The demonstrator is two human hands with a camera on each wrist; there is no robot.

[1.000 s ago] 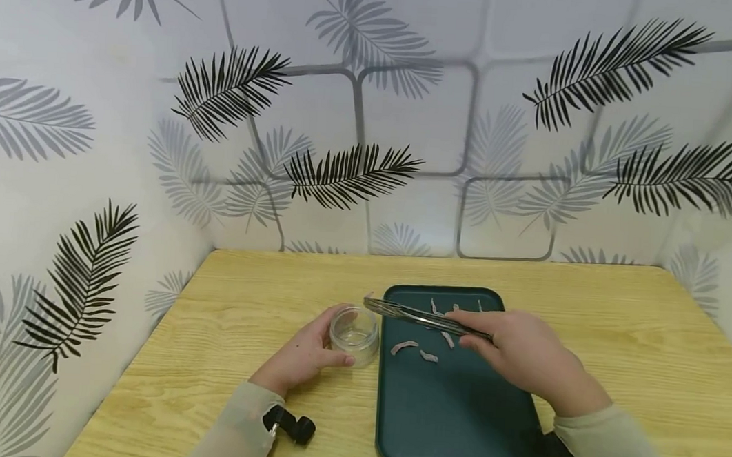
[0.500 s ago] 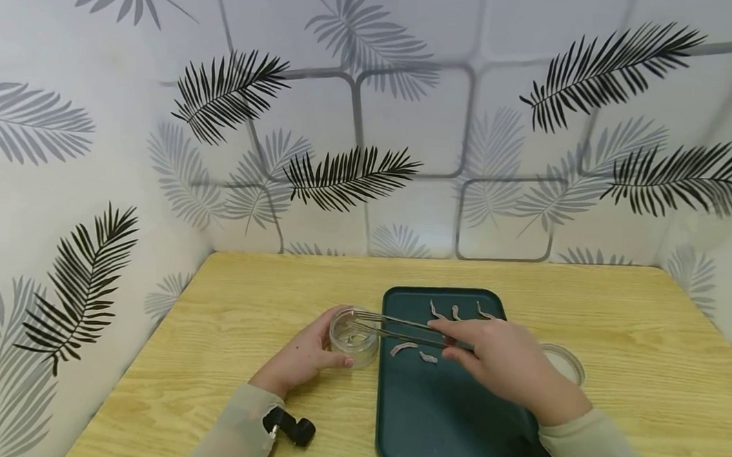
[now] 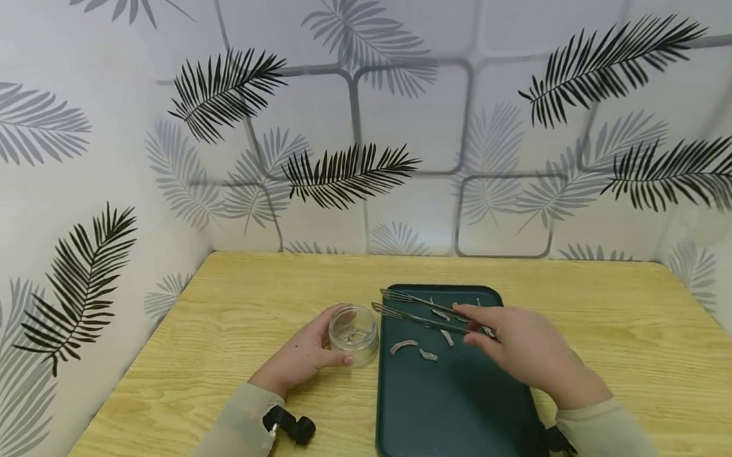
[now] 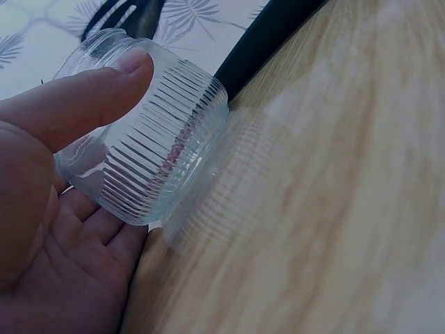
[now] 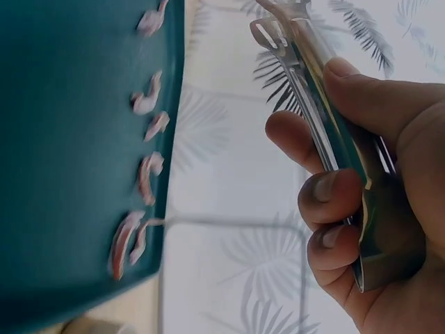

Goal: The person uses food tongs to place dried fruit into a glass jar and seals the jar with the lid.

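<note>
Left wrist view: the clear jar has ribbed sides

- The left arm, sleeved, angles forward and inward.
- The left hand grips: left thumb on one side, left fingers opposite.
- The right arm, also sleeved, slants forward and inward.
- The right hand, well apart from the left, grips, its back toward the head camera; right thumb faces the curled right fingers.

The tray is dark green, the table yellow woodgrain, the pale wall leaf-patterned, the strips apparently pinkish.
</note>
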